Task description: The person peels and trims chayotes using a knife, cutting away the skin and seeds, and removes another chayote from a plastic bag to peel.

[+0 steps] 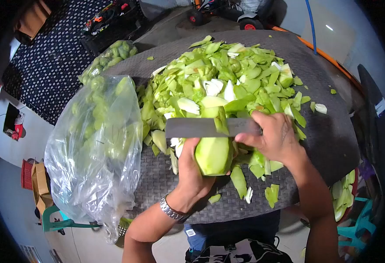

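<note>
My left hand (190, 173), with a metal watch at the wrist, is wrapped round a pale green chayote (213, 158) whose near side is peeled. My right hand (275, 136) grips a wide-bladed knife (192, 128); its handle is mostly hidden by the fingers. The blade lies crosswise over the far end of the chayote, and a strip of green peel (221, 120) rests on it. Just beyond the hands spreads a large heap of green peelings (245, 83) with some whitish pieces in it.
Left of the heap, a clear plastic bag (96, 162) of green chayotes sits on the woven grey table (332, 144). Another filled bag (118, 52) stands behind it. At lower right is a container of pale peeled pieces (343, 195) beside a teal chair (360, 225).
</note>
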Demonstrator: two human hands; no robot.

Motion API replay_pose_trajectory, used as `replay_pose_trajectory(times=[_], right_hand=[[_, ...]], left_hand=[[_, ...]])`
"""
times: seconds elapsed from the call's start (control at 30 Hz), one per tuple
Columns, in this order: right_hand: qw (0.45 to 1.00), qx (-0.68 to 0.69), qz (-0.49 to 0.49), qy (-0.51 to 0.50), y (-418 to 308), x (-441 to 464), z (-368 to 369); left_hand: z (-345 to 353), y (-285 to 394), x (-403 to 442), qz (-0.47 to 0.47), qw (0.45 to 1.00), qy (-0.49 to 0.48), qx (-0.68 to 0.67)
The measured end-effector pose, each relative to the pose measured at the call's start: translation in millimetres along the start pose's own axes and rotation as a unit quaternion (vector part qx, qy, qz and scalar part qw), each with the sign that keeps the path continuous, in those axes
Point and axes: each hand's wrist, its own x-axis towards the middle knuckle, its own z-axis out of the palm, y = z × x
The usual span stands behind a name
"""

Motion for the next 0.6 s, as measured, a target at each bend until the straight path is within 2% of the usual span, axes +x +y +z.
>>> replay_pose_trajectory(times=[0.1,0.23,0.27,0.33,0.37,0.4,0.5,0.53,0.6], right_hand=[[0.999,-0.032,0.033,0.021,15,4,-12],[0.981,-0.036,0.185,0.047,27,9,-38],[0.981,0.006,0.191,0.043,30,9,-41],[0.955,0.195,0.222,0.001,36,6,-39],[0.928,0.289,0.236,-0.021,37,4,-36],[0.874,0.407,0.257,-0.068,33,3,-34],[0.719,0.612,0.287,-0.162,6,2,-40],[0.661,0.672,0.248,-0.223,7,2,-39],[0.531,0.768,0.222,-0.281,4,1,-31]], left_hand=[[4,10,0,-0.024,0.999,-0.042,-0.021],[8,13,-7,-0.028,0.988,-0.127,-0.078],[4,14,-6,-0.029,0.983,-0.149,-0.108],[6,16,-1,-0.013,0.992,-0.064,-0.108],[7,18,1,-0.007,0.994,-0.019,-0.106],[4,19,3,0.001,0.996,-0.021,-0.086],[3,24,11,0.003,0.999,0.01,-0.037],[2,25,12,-0.007,0.999,0.01,-0.031],[-7,25,14,-0.029,0.997,-0.011,-0.067]])
